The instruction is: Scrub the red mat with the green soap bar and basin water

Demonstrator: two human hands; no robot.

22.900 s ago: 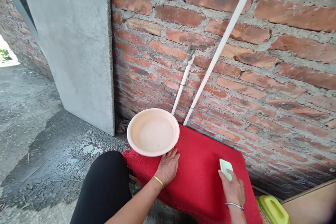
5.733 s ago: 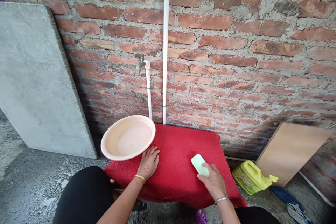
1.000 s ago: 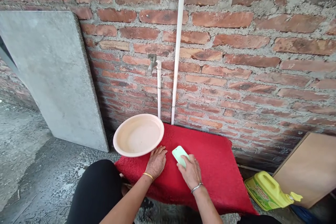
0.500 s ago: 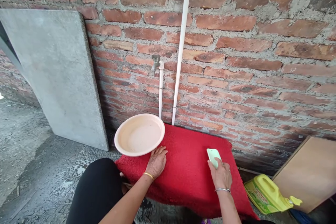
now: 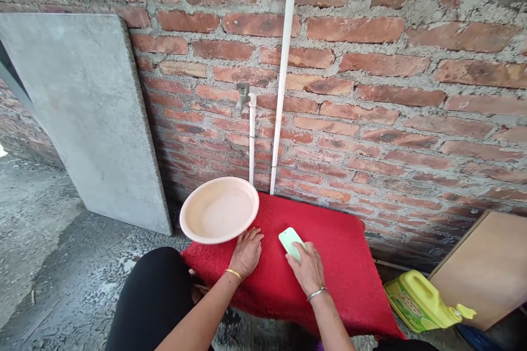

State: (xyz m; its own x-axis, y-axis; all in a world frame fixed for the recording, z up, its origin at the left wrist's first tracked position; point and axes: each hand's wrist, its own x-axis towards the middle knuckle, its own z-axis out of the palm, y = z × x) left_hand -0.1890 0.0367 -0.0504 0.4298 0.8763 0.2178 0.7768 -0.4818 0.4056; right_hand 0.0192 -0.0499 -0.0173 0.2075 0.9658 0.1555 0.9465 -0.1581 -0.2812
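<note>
My right hand (image 5: 306, 266) grips a pale green scrub brush (image 5: 290, 241) with a small hole near its front end. The brush rests on a red fleecy cloth (image 5: 341, 279), and its underside is hidden. To the left, my left hand (image 5: 246, 252) lies flat on the same cloth with its fingers stretched out. Its fingertips are close to the rim of a pale pink basin (image 5: 222, 211), which sits on the cloth's far left corner; I cannot tell if they touch it.
A brick wall (image 5: 370, 77) rises behind, with a grey tap (image 5: 242, 96) on a white pipe above the basin. A concrete slab (image 5: 94, 120) leans at left over wet floor. At right stand a yellow jug (image 5: 424, 301) and a brown board (image 5: 489, 269).
My right hand has slid the scrub brush leftward across the red cloth, closer to my left hand. The left hand and the basin have stayed in place.
</note>
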